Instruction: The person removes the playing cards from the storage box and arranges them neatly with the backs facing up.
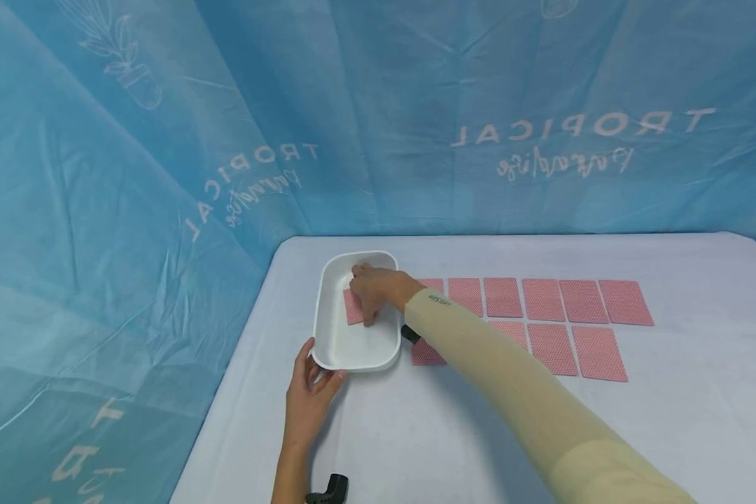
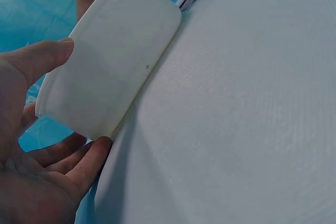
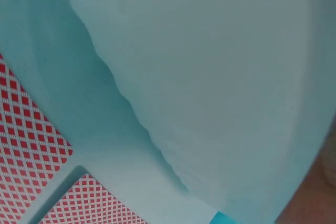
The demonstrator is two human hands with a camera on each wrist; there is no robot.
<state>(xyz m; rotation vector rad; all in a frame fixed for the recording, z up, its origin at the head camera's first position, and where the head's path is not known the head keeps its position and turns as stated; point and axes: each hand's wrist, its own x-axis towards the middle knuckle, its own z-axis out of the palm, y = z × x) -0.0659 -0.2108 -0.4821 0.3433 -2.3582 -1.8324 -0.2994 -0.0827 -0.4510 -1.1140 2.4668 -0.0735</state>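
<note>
A white plastic tub (image 1: 360,353) stands at the left of the table. My left hand (image 1: 307,406) holds its near left corner; in the left wrist view the thumb (image 2: 55,56) presses on the side by the rim and the other fingers (image 2: 86,166) reach the bottom edge. Inside the tub, my right hand (image 1: 381,288) reaches down over a red-and-white patterned card (image 1: 352,308), thumb and fingertips at its edges. The tub wall (image 3: 210,77) fills most of the right wrist view, hiding nearly all of that hand.
Right of the tub, several patterned cards (image 1: 543,299) lie back up in two rows on the white table (image 1: 687,406). The sleeved right forearm (image 1: 504,364) passes over the near row, covering part of it. Blue printed curtains (image 1: 378,126) border the back and left.
</note>
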